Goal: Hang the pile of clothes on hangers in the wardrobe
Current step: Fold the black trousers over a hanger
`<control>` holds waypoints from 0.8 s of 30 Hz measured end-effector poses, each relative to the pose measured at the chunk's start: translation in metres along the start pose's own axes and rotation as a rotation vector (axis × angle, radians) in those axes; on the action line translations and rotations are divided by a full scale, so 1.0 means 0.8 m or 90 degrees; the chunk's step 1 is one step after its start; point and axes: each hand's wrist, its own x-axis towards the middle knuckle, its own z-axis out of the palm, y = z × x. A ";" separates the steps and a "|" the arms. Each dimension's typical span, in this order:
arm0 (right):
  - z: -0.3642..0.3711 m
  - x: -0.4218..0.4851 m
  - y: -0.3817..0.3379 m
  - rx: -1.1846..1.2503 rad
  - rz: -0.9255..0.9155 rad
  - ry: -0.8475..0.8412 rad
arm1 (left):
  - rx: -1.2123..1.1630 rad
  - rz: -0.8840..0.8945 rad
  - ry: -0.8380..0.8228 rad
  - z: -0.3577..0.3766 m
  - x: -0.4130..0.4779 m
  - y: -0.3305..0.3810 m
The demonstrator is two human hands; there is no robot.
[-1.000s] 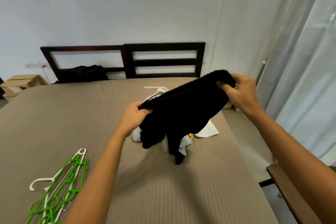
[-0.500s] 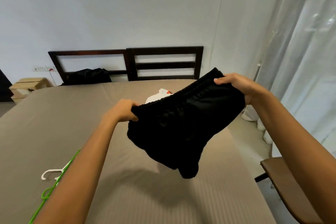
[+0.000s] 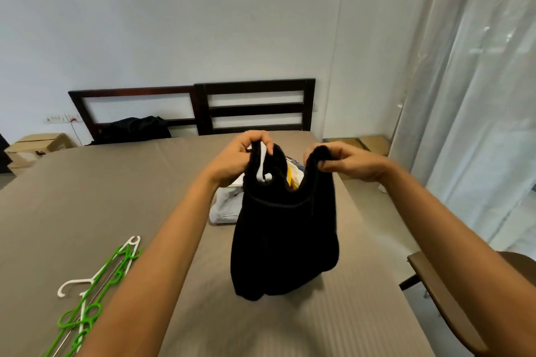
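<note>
The black shorts (image 3: 285, 240) were held above the bed (image 3: 116, 197) at centre, the waistband pinched at each end by the grip of the left hand (image 3: 235, 158) and the right hand (image 3: 348, 164). The hangers (image 3: 95, 293) were seen at 7 o'clock, well apart. Were one grip released to reach them, the limp cloth could likely be dropped.

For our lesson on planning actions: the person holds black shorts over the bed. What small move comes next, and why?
Probably free the left hand and reach for the hangers on the bed: it and the right hand both grip the black shorts, which carry no hanger yet.
</note>
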 end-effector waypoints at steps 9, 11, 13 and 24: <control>0.045 0.039 0.006 0.054 -0.071 0.182 | -0.113 -0.145 0.062 0.022 0.018 0.018; 0.046 0.044 0.000 0.063 -0.075 0.207 | 0.030 -0.194 0.015 0.023 0.017 0.032; 0.053 0.051 -0.006 0.053 -0.094 0.223 | 0.305 -0.238 -0.025 0.027 0.017 0.045; 0.067 0.061 0.070 0.047 0.002 0.186 | 0.487 -0.063 0.215 -0.013 0.001 0.058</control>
